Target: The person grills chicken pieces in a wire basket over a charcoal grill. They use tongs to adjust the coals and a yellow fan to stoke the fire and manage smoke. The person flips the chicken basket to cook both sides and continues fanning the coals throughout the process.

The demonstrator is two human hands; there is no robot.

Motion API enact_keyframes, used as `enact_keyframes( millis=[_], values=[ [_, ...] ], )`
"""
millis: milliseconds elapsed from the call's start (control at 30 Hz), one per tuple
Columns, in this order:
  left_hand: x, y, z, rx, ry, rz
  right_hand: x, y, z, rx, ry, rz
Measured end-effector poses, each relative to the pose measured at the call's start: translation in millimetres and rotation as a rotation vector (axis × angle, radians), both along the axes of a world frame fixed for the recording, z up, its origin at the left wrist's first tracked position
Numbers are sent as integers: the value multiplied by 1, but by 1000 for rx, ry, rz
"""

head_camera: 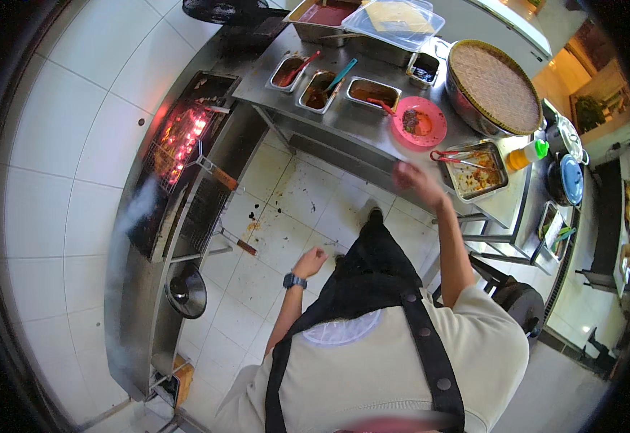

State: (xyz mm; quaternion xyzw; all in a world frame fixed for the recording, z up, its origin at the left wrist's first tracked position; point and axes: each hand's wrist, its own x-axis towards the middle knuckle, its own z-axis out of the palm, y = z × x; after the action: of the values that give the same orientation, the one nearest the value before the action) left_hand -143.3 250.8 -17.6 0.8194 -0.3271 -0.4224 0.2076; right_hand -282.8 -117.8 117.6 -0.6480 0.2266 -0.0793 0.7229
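My left hand [310, 262] hangs over the tiled floor, wearing a dark wristwatch [294, 280]. Its fingers are loosely curled and nothing shows in them. My right hand [413, 183], blurred, is at the front edge of the steel table [342, 122]; whether its fingers hold anything is unclear. Nearest to it are a pink plate [438, 120] with sauce and a stained metal tray [480, 187] bearing red-handled tongs [463, 160]. To the left, a wire grill basket [162, 172] with a wooden handle [224, 178] lies over glowing charcoal [187, 135].
Several sauce pans, including one with a teal utensil [342, 74], stand on the table. A woven tray [493, 84] covers a large metal pot. A green-capped bottle [526, 156] is at the right. Another basket handle [240, 242] juts from the grill's lower shelf. Smoke rises beside the charcoal.
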Motion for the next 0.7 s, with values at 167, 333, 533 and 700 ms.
enact_keyframes(
  millis=[167, 333, 533, 700],
  values=[
    [-23, 112, -68, 256, -26, -61, 77, -124, 42, -19, -325, -730],
    [-57, 217, -126, 372, -74, -123, 180, -250, 3, 285, -216, -1001],
    [-65, 131, -140, 293, -157, 77, 214, -298, -7, 331, -213, -806],
    [-29, 10, -118, -146, 514, 1071, 212, -305, -7, 346, -73, -800]
  ],
)
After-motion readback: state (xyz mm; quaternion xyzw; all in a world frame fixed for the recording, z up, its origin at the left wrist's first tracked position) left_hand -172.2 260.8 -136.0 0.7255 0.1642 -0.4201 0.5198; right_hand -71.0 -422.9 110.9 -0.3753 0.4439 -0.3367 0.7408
